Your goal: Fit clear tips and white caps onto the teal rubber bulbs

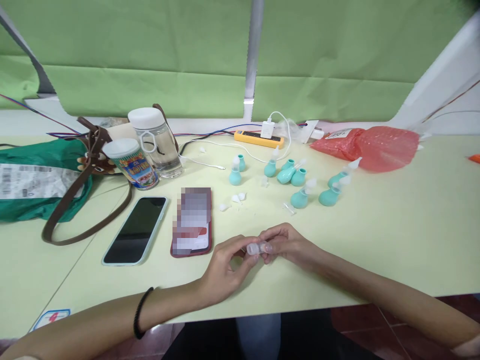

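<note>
Between my two hands is a small clear plastic tube, held level above the near part of the table. The fingers and thumb of my left hand pinch its left end. My right hand grips the right end, and its fingertips hide part of the piece. Beyond my hands stand several turquoise rubber bulbs, some with clear pointed nozzles on top. Another clear tube lies loose on the table. Several white nozzle tips lie to the left of the bulbs.
Two phones, one dark-screened and one red-cased, lie left of my hands. Behind them stand a printed canister and a water bottle. A green parcel is far left, a yellow power strip at the back, a red plastic bag back right.
</note>
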The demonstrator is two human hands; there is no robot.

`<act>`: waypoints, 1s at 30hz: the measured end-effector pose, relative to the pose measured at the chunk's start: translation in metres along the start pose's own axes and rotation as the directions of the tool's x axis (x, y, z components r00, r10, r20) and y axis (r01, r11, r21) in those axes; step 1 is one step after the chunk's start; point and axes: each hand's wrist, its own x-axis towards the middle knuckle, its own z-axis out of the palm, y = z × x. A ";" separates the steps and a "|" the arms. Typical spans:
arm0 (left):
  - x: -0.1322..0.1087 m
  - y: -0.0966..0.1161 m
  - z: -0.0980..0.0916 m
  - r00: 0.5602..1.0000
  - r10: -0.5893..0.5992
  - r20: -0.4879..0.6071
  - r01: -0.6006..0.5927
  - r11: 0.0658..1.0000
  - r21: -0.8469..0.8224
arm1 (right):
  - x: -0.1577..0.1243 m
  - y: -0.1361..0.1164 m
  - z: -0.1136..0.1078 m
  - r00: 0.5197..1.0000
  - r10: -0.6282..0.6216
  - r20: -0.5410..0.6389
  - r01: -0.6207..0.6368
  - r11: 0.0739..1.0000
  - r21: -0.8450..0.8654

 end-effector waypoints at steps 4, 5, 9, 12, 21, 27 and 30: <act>0.000 0.002 0.000 0.998 0.064 -0.002 -0.064 0.997 0.040 | -0.002 0.000 0.000 0.999 0.027 0.027 -0.028 0.999 0.034; 0.000 0.002 0.000 0.998 0.062 -0.009 -0.061 0.997 0.042 | -0.001 -0.001 0.000 0.999 0.028 0.028 -0.029 0.999 0.039; 0.001 0.002 0.000 1.000 0.026 -0.017 -0.025 0.999 0.045 | 0.001 0.000 0.001 0.999 0.000 0.042 -0.001 1.000 0.030; 0.002 0.002 0.000 1.000 0.009 -0.007 -0.009 0.999 0.036 | 0.000 0.001 0.002 0.999 -0.036 0.001 0.036 0.999 -0.013; 0.011 0.008 0.008 0.994 -0.109 -0.019 0.105 0.983 -0.151 | -0.002 -0.009 0.004 0.977 -0.208 -0.057 0.193 0.961 -0.196; 0.018 0.011 0.013 0.976 -0.210 -0.055 0.178 0.919 -0.351 | 0.004 -0.007 0.001 0.940 -0.338 -0.044 0.318 0.916 -0.246; 0.016 0.008 0.011 0.980 -0.192 -0.049 0.163 0.925 -0.344 | 0.003 -0.006 0.000 0.934 -0.357 -0.026 0.332 0.891 -0.311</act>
